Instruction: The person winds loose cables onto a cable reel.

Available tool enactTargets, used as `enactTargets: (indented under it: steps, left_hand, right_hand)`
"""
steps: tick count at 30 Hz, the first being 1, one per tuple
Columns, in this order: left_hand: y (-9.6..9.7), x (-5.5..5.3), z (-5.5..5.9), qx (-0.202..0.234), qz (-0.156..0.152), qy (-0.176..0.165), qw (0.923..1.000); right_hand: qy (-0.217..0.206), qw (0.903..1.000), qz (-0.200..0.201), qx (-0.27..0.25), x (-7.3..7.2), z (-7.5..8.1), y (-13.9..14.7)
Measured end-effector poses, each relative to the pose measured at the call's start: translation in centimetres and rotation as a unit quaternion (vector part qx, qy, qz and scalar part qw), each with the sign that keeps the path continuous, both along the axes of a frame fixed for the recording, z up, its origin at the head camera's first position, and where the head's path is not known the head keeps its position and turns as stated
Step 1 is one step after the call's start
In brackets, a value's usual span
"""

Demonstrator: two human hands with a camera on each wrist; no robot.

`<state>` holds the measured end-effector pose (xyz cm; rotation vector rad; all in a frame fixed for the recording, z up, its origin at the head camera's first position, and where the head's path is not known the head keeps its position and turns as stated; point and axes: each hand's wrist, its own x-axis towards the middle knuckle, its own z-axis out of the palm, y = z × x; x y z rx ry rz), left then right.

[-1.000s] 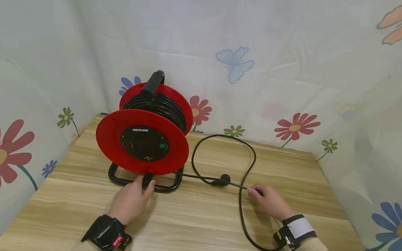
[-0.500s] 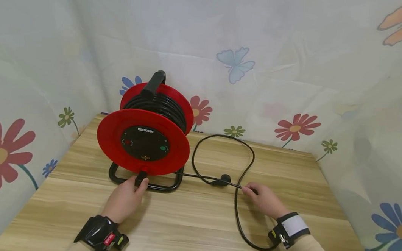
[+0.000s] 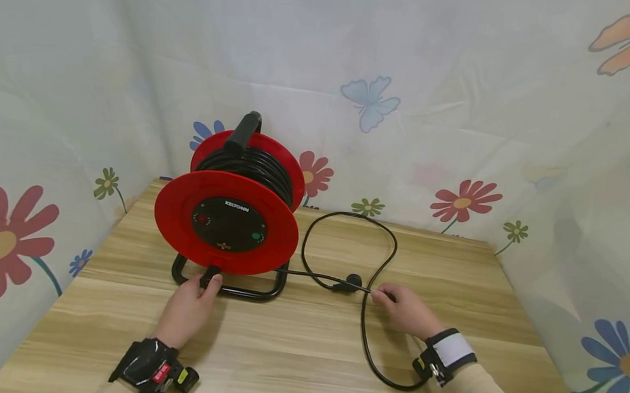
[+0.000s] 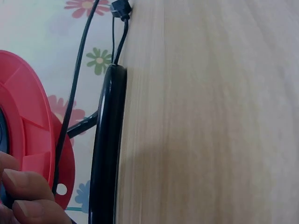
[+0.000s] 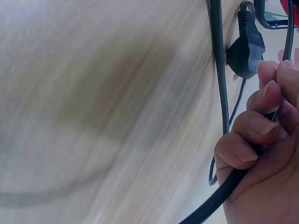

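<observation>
A red cable reel [image 3: 175,213] stands on a black tube frame [image 3: 251,294] at the left of the table, black cable wound between its two discs. My left hand [image 3: 187,308] grips the black crank knob [image 3: 210,272] at the low front of the near disc; in the left wrist view its curled fingers [image 4: 32,186] lie by the red disc. My right hand [image 3: 407,311] holds the black cable [image 3: 324,277] running out from the reel, with fingers curled round it in the right wrist view. The plug [image 5: 247,46] lies on the table just beyond that hand.
A loose loop of cable [image 3: 396,242] lies right of the reel, and its slack curves toward the front below my right wrist. The wooden table [image 3: 296,350] meets a flower-printed cloth [image 3: 432,107] behind and at both sides. A black carrying handle [image 3: 243,134] tops the reel.
The crank knob and my left hand have moved left along the bottom as the near disc turns. My right hand has shifted left toward the reel, with the cable slack following.
</observation>
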<state>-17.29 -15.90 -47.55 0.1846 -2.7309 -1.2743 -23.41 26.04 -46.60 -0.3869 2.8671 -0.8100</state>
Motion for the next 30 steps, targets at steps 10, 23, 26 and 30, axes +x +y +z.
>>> enactTargets:
  steps: [10, 23, 26, 30]
  left_hand:
    - [-0.2, 0.2, 0.7, 0.327, 0.022, -0.111, 0.9383]
    - [-0.4, 0.2, 1.0, 0.386, 0.044, -0.098, 0.9164]
    - [-0.6, 0.3, 1.1, 0.391, 0.054, -0.089, 0.9146]
    - [-1.1, 0.4, 1.2, 0.393, 0.058, -0.079, 0.9142]
  right_hand:
    - [-0.01, 0.9998, 0.015, -0.009, 0.2, 0.0, -0.6]
    - [0.002, 0.9998, 0.02, -0.009, 0.3, -0.1, -1.2]
    - [0.002, 0.9998, 0.019, -0.008, 0.3, -0.3, -1.1]
    - [0.001, 0.9999, 0.013, -0.007, 0.3, -0.5, -0.7]
